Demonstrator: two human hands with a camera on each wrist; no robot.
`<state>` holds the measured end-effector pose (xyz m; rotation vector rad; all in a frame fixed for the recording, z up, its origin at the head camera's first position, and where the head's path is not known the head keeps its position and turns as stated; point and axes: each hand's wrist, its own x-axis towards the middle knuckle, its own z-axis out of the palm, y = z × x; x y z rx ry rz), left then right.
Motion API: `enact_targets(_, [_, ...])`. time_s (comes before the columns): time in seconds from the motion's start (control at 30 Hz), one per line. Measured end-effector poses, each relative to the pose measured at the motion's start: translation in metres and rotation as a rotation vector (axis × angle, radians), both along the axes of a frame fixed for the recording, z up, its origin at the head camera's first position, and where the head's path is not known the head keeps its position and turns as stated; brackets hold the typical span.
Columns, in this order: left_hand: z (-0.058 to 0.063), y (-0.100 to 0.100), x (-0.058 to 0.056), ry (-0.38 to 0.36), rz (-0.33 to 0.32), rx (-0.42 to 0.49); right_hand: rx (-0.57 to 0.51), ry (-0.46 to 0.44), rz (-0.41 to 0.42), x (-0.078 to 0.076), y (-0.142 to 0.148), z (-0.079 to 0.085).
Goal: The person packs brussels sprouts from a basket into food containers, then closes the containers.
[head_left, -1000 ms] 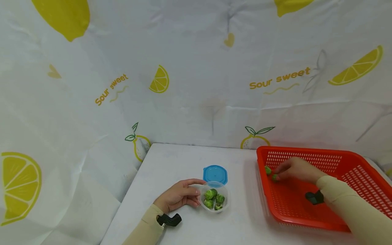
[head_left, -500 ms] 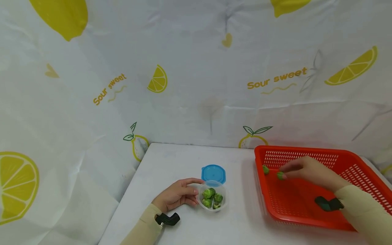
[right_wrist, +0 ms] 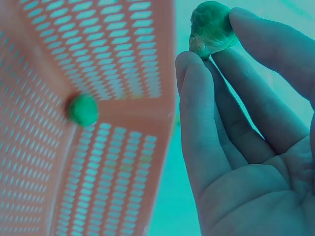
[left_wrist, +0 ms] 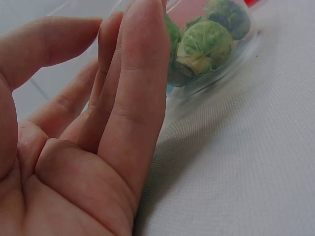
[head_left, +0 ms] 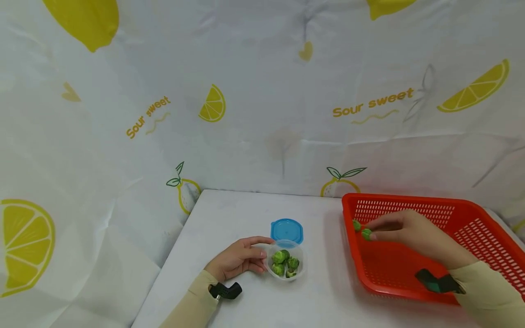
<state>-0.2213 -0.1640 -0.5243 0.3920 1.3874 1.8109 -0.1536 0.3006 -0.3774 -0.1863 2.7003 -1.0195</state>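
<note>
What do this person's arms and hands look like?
The left hand and right hand are bare, without gloves. Plain cream sleeves reach the wrists, and each wrist bears a small, bent black piece. No cables show.

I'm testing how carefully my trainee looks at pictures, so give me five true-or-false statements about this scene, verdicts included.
1. The right hand pinches a Brussels sprout. True.
2. The left hand touches the clear bowl. True.
3. The clear bowl is empty. False: it holds several sprouts.
4. The blue lid covers the clear bowl. False: the blue lid lies on the table.
5. A second sprout is inside the red basket. True.
</note>
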Motion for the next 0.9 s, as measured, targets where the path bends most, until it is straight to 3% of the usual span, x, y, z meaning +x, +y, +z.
enact_targets(0.2, [0.003,0.001,0.001,0.005,0.002,-0.006,-0.053,0.013,0.01,0.004,-0.023,0.012])
enact_targets(0.4, [0.0,0.001,0.0,-0.001,0.001,-0.005,-0.136,-0.015,0.015,0.003,-0.055,0.013])
enact_targets(0.7, [-0.004,-0.003,-0.002,0.001,0.006,0.0,-0.28,-0.033,0.101,-0.001,-0.115,0.0])
enact_targets(0.9, [-0.003,-0.001,-0.003,-0.002,0.014,-0.002,-0.343,-0.039,0.146,-0.005,-0.142,-0.017])
